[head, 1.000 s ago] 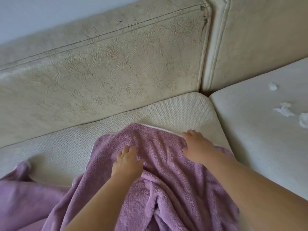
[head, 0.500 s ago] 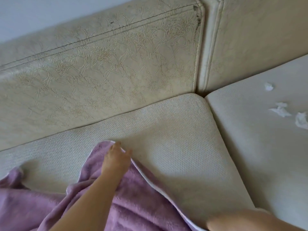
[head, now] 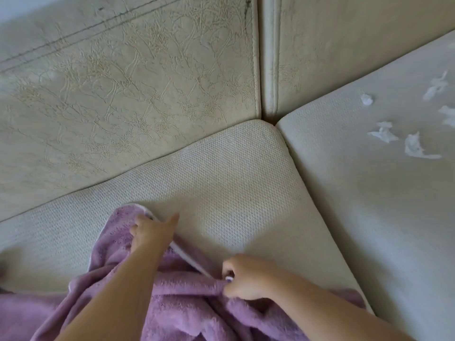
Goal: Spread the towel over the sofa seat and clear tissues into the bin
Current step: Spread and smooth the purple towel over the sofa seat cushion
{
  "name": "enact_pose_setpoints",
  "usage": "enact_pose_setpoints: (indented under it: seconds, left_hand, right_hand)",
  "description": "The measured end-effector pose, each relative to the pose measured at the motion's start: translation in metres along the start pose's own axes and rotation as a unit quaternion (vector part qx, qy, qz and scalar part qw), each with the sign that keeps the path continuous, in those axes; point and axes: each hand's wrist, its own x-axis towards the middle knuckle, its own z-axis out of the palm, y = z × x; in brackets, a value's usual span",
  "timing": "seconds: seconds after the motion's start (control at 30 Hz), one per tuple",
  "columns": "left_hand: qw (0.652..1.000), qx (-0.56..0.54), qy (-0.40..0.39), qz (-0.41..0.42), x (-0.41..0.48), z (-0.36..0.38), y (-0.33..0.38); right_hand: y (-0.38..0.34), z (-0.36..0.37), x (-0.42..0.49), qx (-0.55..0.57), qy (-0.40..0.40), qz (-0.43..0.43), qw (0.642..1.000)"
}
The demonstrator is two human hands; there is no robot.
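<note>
A fluffy purple towel [head: 187, 306] with a white edge lies bunched on the near part of the cream sofa seat [head: 234, 188]. My left hand [head: 150, 232] holds the towel's far corner, with the index finger stretched out onto the cushion. Further right, my right hand [head: 243, 276] pinches the towel's white edge. Several white tissue scraps [head: 413, 146] lie scattered on the neighbouring seat cushion [head: 369, 217] at the right. No bin is in view.
The cracked cream backrest [head: 128, 94] rises behind the seat. A second backrest panel [head: 344, 45] meets it at the corner. A gap runs between the two seat cushions.
The towel was pulled back toward me off the cushion's far part. My right hand dropped out of view, then came back and took the towel's edge. The left hand kept the corner.
</note>
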Motion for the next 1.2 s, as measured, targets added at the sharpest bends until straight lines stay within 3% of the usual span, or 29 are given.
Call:
enact_pose_setpoints:
  seconds: [0.07,0.13,0.2,0.37,0.47,0.53,0.63,0.7,0.77,0.8,0.87,0.93,1.0,1.13,1.2]
  left_hand:
    - [0.999,0.022,0.033,-0.012,0.01,-0.004,-0.004]
    - [0.999,0.003,0.031,-0.036,0.025,-0.005,-0.01]
    - [0.997,-0.052,0.014,-0.06,0.033,0.0,-0.017]
    - [0.996,-0.091,0.012,-0.024,0.03,0.014,-0.036]
    - [0.976,-0.216,0.022,-0.005,0.029,0.005,-0.007]
    - [0.958,-0.274,0.071,0.037,0.024,-0.004,0.046]
    - [0.938,-0.263,0.102,0.199,0.003,-0.011,0.149]
    - [0.909,-0.264,0.026,0.322,-0.013,-0.003,0.207]
    - [0.886,-0.266,-0.123,0.358,-0.027,0.018,0.234]
    - [0.892,-0.235,-0.174,0.344,-0.031,0.031,0.235]
    - [0.915,-0.061,-0.19,0.351,-0.036,0.063,0.226]
    - [0.913,0.162,-0.173,0.333,-0.036,0.095,0.204]
    - [0.9,0.297,-0.137,0.289,-0.035,0.113,0.188]
    - [0.909,0.211,-0.035,0.358,-0.031,0.111,0.18]
    - [0.904,0.17,0.037,0.391,-0.026,0.099,0.179]
  right_hand:
    - [0.009,-0.004,-0.008,-0.018,-0.103,-0.018,0.994]
    - [0.016,-0.009,-0.014,-0.039,-0.14,-0.016,0.989]
    - [0.022,-0.012,-0.013,-0.01,-0.119,-0.002,0.993]
    - [0.027,-0.001,-0.009,0.141,-0.093,0.025,0.985]
    - [0.03,-0.009,-0.013,0.242,-0.092,0.042,0.965]
    - [0.038,-0.029,-0.015,0.342,-0.076,0.004,0.937]
    - [0.054,-0.062,-0.02,0.48,-0.011,-0.064,0.875]
    - [0.072,-0.079,-0.022,0.563,0.062,-0.063,0.822]
    - [0.093,-0.089,-0.02,0.564,0.152,-0.029,0.811]
    - [0.104,-0.089,-0.018,0.517,0.194,0.005,0.833]
    - [0.127,-0.087,-0.016,0.396,0.24,0.073,0.883]
    - [0.146,-0.082,-0.016,0.384,0.229,0.108,0.888]
    - [0.159,-0.079,-0.019,0.432,0.204,0.124,0.869]
    - [0.181,-0.087,-0.032,0.524,0.158,0.182,0.817]
    - [0.188,-0.089,-0.039,0.46,0.14,0.228,0.846]
